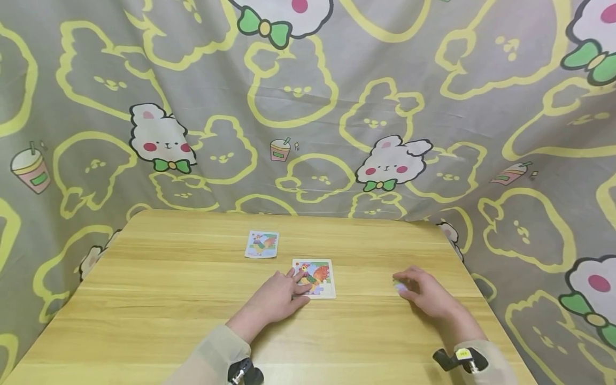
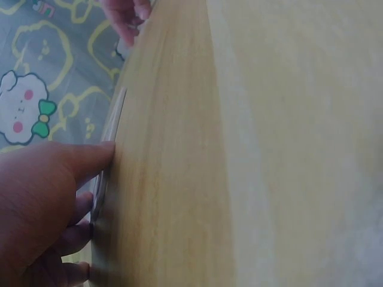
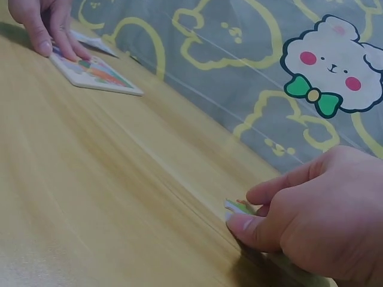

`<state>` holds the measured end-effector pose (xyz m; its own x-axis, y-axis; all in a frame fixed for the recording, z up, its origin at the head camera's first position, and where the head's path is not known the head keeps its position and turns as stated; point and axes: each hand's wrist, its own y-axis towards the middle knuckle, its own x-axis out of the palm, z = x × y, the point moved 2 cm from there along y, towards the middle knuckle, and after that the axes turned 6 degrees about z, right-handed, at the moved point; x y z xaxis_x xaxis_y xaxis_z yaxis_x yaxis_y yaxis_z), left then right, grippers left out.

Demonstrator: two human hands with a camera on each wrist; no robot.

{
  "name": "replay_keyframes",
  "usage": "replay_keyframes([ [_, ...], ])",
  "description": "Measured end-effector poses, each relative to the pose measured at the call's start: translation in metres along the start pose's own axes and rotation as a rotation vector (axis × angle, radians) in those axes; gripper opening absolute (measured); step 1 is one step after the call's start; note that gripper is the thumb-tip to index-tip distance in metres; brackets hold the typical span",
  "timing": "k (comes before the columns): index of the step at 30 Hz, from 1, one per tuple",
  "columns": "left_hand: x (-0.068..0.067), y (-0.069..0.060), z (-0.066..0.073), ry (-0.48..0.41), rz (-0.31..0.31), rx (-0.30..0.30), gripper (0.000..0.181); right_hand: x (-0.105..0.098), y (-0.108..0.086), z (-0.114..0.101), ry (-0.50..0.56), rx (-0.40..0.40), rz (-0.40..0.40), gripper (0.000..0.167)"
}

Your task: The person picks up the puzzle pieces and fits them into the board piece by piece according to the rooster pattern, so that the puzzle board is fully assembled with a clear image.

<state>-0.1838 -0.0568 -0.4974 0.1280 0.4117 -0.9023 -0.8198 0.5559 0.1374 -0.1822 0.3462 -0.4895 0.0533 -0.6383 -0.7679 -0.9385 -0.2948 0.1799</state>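
Observation:
A square jigsaw puzzle (image 1: 327,292) with a rooster picture and a pale frame lies flat on the wooden table. My left hand (image 1: 275,297) rests on its left side, fingers spread over the picture and thumb at the near edge. In the left wrist view the puzzle's frame (image 2: 115,122) shows edge-on beside the thumb. Further right, my right hand (image 1: 428,293) pinches a small coloured puzzle piece (image 3: 235,207) between thumb and fingers, low over the table. Its fingers partly cover the piece, so I cannot tell whether there is more than one.
A paper card (image 1: 262,245) with a similar rooster picture lies behind the puzzle, to the left. The wooden table (image 1: 183,283) ends at the back against a grey curtain (image 1: 313,107) with cartoon prints, which also hangs along both sides.

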Motion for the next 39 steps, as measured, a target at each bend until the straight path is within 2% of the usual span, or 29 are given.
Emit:
replay_keyframes([
  [11,-0.002,-0.001,0.001,-0.018,-0.001,-0.004,0.037,-0.002,0.001,0.005,0.028,0.056,-0.057,0.029],
  [17,-0.001,0.0,0.001,-0.022,0.002,-0.001,0.037,-0.002,0.0,0.003,0.056,0.083,-0.036,0.032],
  [24,0.0,0.0,0.001,-0.001,0.006,0.0,0.037,0.005,-0.008,0.005,-0.016,-0.052,0.061,0.033],
  [28,0.0,0.0,0.001,0.009,0.009,0.004,0.037,0.008,-0.011,0.006,-0.055,-0.132,0.085,0.034],
  [34,0.0,0.0,0.0,0.017,0.009,0.007,0.038,0.012,-0.01,0.008,-0.14,-0.2,0.1,0.036],
  [39,-0.001,0.0,0.0,0.019,0.0,0.007,0.039,0.013,-0.01,0.007,-0.166,-0.211,0.103,0.035],
])
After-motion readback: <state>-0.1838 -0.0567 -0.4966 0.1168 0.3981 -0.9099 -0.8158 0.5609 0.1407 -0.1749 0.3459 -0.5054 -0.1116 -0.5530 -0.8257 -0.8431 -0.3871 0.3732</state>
